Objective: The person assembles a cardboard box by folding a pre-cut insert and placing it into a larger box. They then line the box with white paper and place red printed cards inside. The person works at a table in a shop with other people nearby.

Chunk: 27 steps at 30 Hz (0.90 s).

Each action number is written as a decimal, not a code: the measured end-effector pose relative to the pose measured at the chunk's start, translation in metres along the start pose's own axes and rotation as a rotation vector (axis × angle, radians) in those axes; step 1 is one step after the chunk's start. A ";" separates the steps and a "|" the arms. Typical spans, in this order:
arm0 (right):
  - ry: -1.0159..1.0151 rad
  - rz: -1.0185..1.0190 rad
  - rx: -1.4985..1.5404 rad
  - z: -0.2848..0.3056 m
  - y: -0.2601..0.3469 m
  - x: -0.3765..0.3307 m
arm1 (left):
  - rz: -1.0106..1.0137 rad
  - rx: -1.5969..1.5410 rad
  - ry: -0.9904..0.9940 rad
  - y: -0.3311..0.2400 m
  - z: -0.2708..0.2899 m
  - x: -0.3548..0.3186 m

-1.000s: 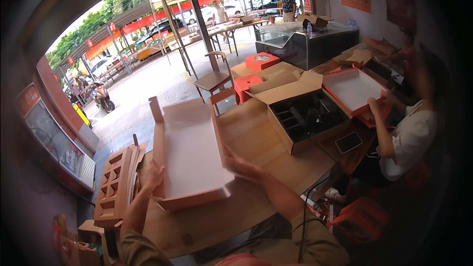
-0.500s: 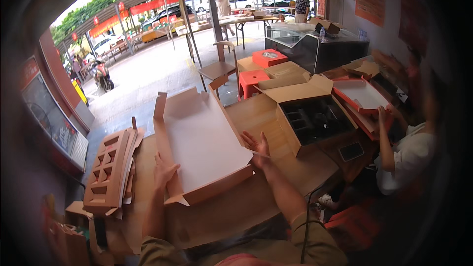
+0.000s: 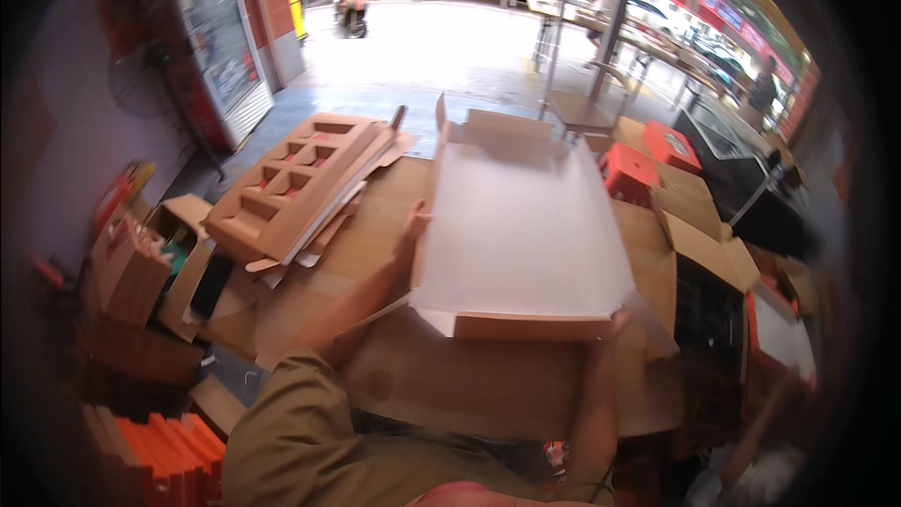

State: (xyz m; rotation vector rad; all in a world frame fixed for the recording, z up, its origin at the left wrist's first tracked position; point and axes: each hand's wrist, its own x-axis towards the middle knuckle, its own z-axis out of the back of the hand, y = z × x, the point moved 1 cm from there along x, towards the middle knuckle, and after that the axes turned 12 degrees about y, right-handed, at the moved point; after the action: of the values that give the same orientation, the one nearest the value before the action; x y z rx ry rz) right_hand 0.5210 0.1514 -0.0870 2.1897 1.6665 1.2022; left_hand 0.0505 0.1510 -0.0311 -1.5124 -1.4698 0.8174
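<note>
A shallow cardboard box point(image 3: 526, 244) with a white inside lies on the wooden table in front of me. Its far and near walls stand up, and loose flaps stick out at the near corners. Along its left wall, my left hand point(image 3: 411, 230) is closed with the fingers at the wall's edge. My right hand point(image 3: 612, 330) is at the near right corner, touching the cardboard; blur and the corner hide how its fingers lie. To the left sits a stack of brown cardboard inserts point(image 3: 300, 178) with square compartments, beside loose folded sheets.
Right of the box are an open carton point(image 3: 709, 305) with a black inside, a red stool point(image 3: 629, 174) and a red box point(image 3: 672, 145). A person's arm point(image 3: 765, 422) shows at lower right near a red-edged tray point(image 3: 784, 329). Cartons point(image 3: 141, 268) and orange items point(image 3: 174, 451) are at left.
My view has swung right to left, so the box now appears further right. My right hand, open beside the box before, is now at its near right corner. The near wall faces me more squarely.
</note>
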 end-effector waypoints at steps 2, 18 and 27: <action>-0.051 -0.070 0.074 -0.004 -0.005 -0.001 | -0.004 -0.060 -0.054 -0.008 -0.011 -0.005; -0.239 -0.201 0.076 -0.112 0.004 -0.001 | -0.153 -0.085 0.117 -0.027 -0.016 -0.010; -0.068 -0.360 0.139 -0.090 0.015 -0.003 | -0.110 -0.169 0.100 -0.025 -0.047 -0.018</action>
State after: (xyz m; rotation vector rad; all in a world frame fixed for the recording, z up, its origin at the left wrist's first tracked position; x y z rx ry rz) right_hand 0.4728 0.1125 -0.0195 1.8623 2.0553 0.9312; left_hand 0.0803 0.1255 0.0094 -1.5568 -1.5640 0.5558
